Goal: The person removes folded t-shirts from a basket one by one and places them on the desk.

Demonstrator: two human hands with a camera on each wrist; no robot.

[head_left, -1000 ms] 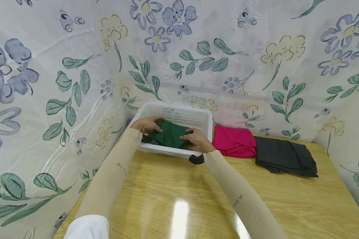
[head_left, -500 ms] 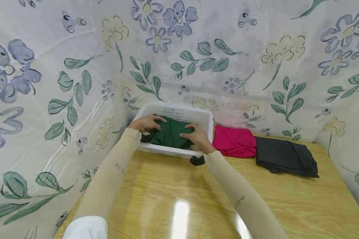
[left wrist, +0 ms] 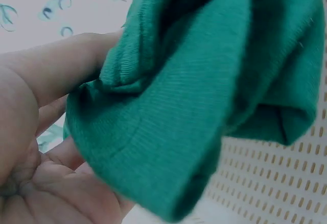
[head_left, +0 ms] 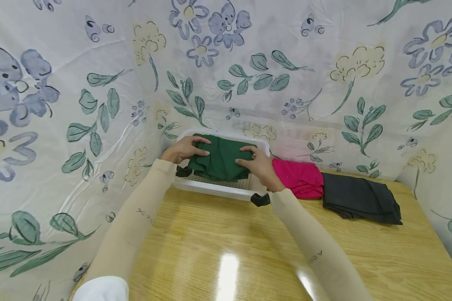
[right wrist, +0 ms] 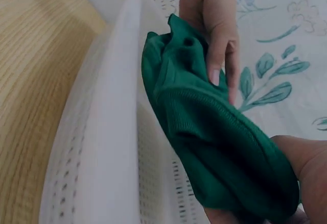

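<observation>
A folded green cloth garment (head_left: pixel 224 159) is held up between both hands, over the white perforated basket (head_left: pixel 214 190). My left hand (head_left: pixel 186 149) grips its left end, thumb on top and the other fingers beneath. At the right end my right hand (head_left: pixel 258 165) pinches it the same way. The left wrist view shows the layered ribbed folds of the green garment (left wrist: pixel 168 112) drooping between thumb and fingers. In the right wrist view the green garment (right wrist: pixel 204 112) hangs above the basket's inside, beside the rim (right wrist: pixel 122 81). The basket floor shows under the garment's lower edge.
Right of the basket, a folded pink garment (head_left: pixel 299 179) lies on the wooden table (head_left: pixel 196 242). Beside it lies a folded dark grey garment (head_left: pixel 361 197). Floral sheeting (head_left: pixel 286 67) rises behind the table and along both sides.
The green garment has come up from the basket floor, lifted by both hands. The right hand has moved slightly up and to the right. The pink and grey garments stay put.
</observation>
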